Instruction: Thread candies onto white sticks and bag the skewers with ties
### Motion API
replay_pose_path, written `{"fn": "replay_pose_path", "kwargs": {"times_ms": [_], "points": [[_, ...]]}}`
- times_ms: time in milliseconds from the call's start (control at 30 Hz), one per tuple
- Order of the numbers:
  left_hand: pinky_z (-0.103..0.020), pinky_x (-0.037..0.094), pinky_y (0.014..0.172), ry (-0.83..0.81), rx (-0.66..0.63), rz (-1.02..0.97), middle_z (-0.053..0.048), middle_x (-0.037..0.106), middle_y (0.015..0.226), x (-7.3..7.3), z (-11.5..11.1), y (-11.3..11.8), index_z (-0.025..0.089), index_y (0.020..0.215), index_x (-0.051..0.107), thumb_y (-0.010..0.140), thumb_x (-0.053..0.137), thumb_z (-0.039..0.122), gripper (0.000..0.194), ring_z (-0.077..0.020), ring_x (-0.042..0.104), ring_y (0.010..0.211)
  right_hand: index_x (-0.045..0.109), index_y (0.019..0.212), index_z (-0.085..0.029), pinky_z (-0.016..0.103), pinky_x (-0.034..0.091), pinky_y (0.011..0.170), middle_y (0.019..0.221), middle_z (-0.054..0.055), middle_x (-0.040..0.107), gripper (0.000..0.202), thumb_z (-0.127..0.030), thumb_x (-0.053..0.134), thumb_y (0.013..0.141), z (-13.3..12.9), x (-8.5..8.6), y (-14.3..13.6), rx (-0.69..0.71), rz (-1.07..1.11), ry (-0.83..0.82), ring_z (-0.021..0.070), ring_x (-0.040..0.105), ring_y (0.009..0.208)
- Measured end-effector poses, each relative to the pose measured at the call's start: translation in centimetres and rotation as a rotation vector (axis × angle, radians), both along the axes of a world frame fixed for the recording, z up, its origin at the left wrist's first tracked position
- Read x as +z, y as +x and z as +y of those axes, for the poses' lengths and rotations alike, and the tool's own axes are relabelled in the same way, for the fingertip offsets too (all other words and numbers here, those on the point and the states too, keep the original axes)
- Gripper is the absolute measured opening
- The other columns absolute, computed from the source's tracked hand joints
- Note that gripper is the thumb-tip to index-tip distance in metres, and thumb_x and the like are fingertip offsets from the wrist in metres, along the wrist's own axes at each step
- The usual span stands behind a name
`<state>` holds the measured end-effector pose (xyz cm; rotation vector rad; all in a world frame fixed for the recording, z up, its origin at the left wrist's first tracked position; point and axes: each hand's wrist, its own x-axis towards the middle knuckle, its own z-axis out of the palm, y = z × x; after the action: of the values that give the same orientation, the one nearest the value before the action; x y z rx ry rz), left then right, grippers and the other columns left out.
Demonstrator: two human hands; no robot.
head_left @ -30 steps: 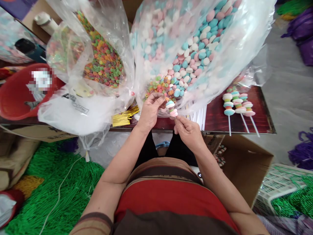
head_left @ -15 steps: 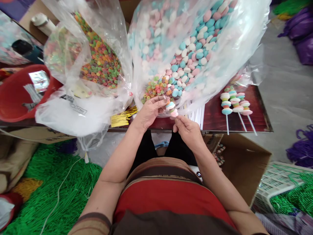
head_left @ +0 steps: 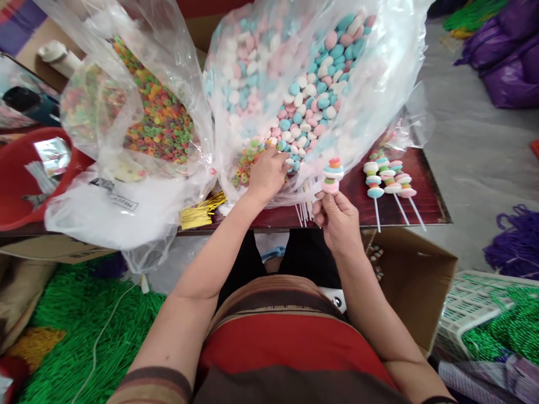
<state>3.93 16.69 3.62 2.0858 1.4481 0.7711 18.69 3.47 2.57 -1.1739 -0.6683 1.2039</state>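
Note:
My right hand (head_left: 338,216) is closed on the lower end of a candy skewer (head_left: 332,175), held upright. Pink, white and blue marshmallows and orange and green gummy rings are stacked on it. In the mouth of a large clear bag (head_left: 370,112), my left hand (head_left: 268,173) reaches with fingers outstretched. Its fingertips are at the edge of the pink, white and blue marshmallows (head_left: 301,132), and gummy rings (head_left: 248,163) lie just beside it. Three finished-looking candy skewers (head_left: 391,182) rest on the table's right side, sticks pointing toward me.
Another clear bag of gummy rings (head_left: 158,120) stands at the left, near a red basin (head_left: 80,163). Yellow twist ties (head_left: 197,216) and white sticks (head_left: 304,213) lie along the front edge of the dark red table (head_left: 433,196). A cardboard box (head_left: 415,286) sits below at the right.
My left hand has let go of the skewer and moved up into the marshmallow bag. My right hand has lifted the skewer up and to the right. The whole view has shifted slightly.

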Motion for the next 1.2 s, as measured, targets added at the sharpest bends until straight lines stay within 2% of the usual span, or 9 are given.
{"fn": "replay_pose_path", "kwargs": {"times_ms": [100,167,400,633,867,967,1033,1133,1200], "points": [[-0.043,0.046,0.108,0.034,-0.027,0.343,-0.013,0.068,0.119,0.1,0.5,1.1,0.019,0.095,0.074,0.095,0.060,0.020,0.015,-0.0319,0.060,0.122,0.066,0.083,-0.020,0.020,0.026,0.041,0.059,-0.005,0.058,0.046,-0.063,0.081,0.076,-0.2,-0.1,0.4,-0.016,-0.001,-0.004,0.0050,0.041,0.044],[-0.043,0.045,0.108,0.041,-0.044,0.427,-0.013,0.066,0.121,0.3,0.2,1.0,0.019,0.095,0.073,0.095,0.058,0.018,0.016,-0.0318,0.059,0.123,0.068,0.084,-0.020,0.020,0.025,0.041,0.060,-0.005,0.058,0.046,-0.064,0.081,0.076,-0.3,-0.3,0.6,-0.016,-0.023,-0.007,0.0051,0.041,0.044],[-0.041,0.048,0.099,0.093,0.066,0.354,-0.011,0.071,0.116,1.1,-0.4,1.0,0.021,0.111,0.069,0.098,0.051,0.021,0.023,-0.0299,0.063,0.115,0.069,0.088,-0.020,0.023,0.019,0.040,0.059,-0.005,0.055,0.046,-0.064,0.077,0.080,0.6,0.1,0.7,-0.030,-0.083,-0.016,0.0048,0.031,0.043],[-0.041,0.047,0.100,0.046,-0.116,0.476,-0.015,0.073,0.116,1.0,-0.9,2.5,0.016,0.116,0.071,0.095,0.049,0.018,0.030,-0.0319,0.064,0.117,0.070,0.086,-0.019,0.022,0.019,0.041,0.058,-0.005,0.053,0.047,-0.065,0.078,0.078,0.5,0.3,0.4,-0.031,-0.074,-0.027,0.0047,0.031,0.044],[-0.041,0.050,0.093,-0.020,-0.123,0.499,-0.015,0.075,0.118,1.0,0.0,2.0,0.018,0.114,0.073,0.092,0.052,0.017,0.030,-0.0335,0.067,0.114,0.070,0.086,-0.019,0.023,0.020,0.042,0.057,-0.005,0.052,0.047,-0.065,0.078,0.077,0.6,0.3,0.4,-0.001,-0.089,-0.046,0.0055,0.031,0.045],[-0.038,0.050,0.091,-0.019,-0.096,0.417,-0.014,0.076,0.114,1.1,0.1,1.3,0.017,0.108,0.075,0.089,0.052,0.013,0.030,-0.0308,0.069,0.111,0.068,0.081,-0.019,0.024,0.022,0.044,0.056,-0.006,0.050,0.045,-0.063,0.079,0.076,1.7,0.4,0.5,0.001,-0.156,-0.040,0.0059,0.030,0.046],[-0.034,0.050,0.086,-0.034,-0.048,0.275,-0.010,0.078,0.101,1.2,-0.5,0.7,0.017,0.107,0.075,0.088,0.056,0.015,0.027,-0.0261,0.070,0.099,0.067,0.076,-0.019,0.024,0.027,0.047,0.056,-0.006,0.048,0.042,-0.059,0.078,0.078,2.7,0.4,0.4,-0.031,-0.224,-0.014,0.0070,0.034,0.049],[-0.026,0.048,0.072,-0.103,0.023,-0.008,0.000,0.072,0.078,1.5,-2.5,0.0,0.019,0.105,0.074,0.088,0.061,0.021,0.021,-0.0161,0.065,0.074,0.069,0.077,-0.019,0.025,0.037,0.055,0.063,-0.004,0.053,0.034,-0.053,0.074,0.083,4.1,0.4,-0.2,-0.076,-0.322,0.049,0.0100,0.046,0.059],[-0.023,0.045,0.067,-0.112,0.037,-0.149,0.003,0.068,0.073,1.8,-4.1,-0.1,0.020,0.102,0.072,0.088,0.064,0.024,0.016,-0.0123,0.060,0.067,0.072,0.082,-0.019,0.026,0.042,0.063,0.070,-0.003,0.059,0.031,-0.050,0.074,0.082,4.6,0.4,-0.9,-0.075,-0.347,0.087,0.0116,0.052,0.067]]}}
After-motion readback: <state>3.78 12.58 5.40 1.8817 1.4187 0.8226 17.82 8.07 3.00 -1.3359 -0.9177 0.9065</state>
